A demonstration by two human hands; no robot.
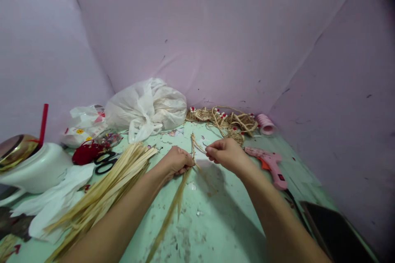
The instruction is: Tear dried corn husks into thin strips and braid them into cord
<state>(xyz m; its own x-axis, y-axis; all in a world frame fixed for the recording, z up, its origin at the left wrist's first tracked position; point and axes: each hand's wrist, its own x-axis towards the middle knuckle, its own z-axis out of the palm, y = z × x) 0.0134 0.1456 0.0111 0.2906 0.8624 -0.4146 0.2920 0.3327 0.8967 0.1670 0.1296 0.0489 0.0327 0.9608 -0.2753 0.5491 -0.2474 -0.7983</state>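
In the middle of the view, my left hand (179,161) is closed on straw-coloured fibre strands (168,224), whose loose ends trail down toward the near edge. A thin twisted length of the same fibre (193,144) rises from that grip to a point on the table. My right hand (226,154) pinches another thin strand (200,146) that branches from near its top, a little to the right. Both hands are just above the green table (197,213). The fingertips partly hide where the strands are gripped.
Dried fibre strips (114,193) lie left, beside black scissors (105,163), red yarn (86,153) and a white pot (40,168). A plastic bag (148,109) and braided straw pieces (226,120) sit behind. Rightward are a pink spool (265,124), pink glue gun (271,162) and dark flat object (333,230).
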